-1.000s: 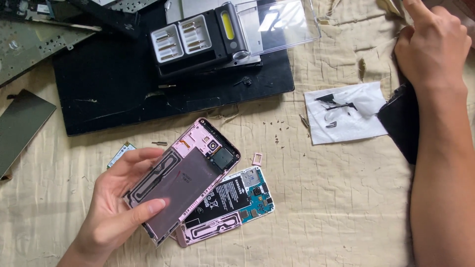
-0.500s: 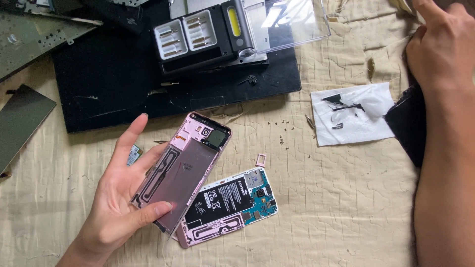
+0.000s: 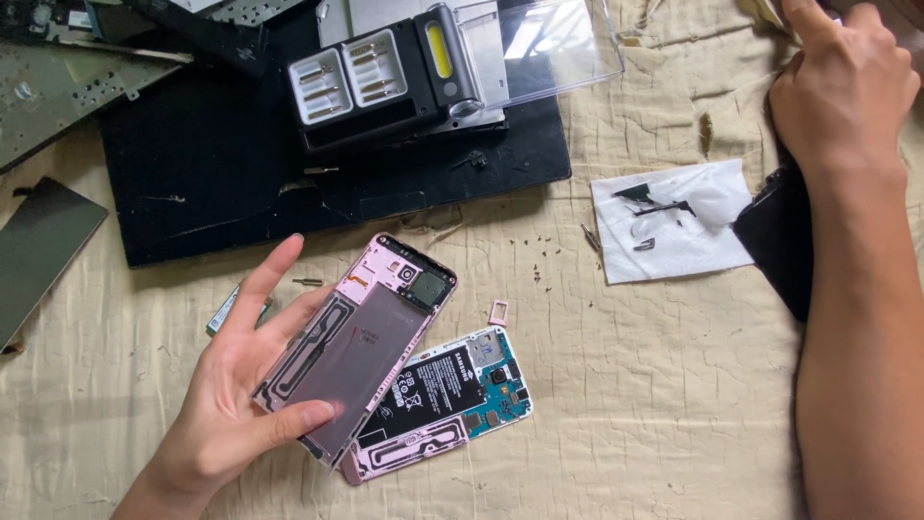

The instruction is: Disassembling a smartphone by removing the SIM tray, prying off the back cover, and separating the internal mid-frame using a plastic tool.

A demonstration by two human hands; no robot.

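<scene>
lifted a touch higher, left hand (image 3: 226, 409) pinches pink back cover (image 3: 358, 347) by its edges — thin, light, bendy; right hand (image 3: 842, 91) at far right corner, grip unclear.

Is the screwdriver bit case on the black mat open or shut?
Open. The bit case has its clear lid swung back flat, leaving the rows of bits uncovered.

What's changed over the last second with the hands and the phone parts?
The left hand has opened its fingers: the index finger now points up and away from the pink back cover, which stays in its grip, thumb on the lower edge. The right hand has stayed at the top right corner. The opened phone, bit case and white paper have not moved.
</scene>
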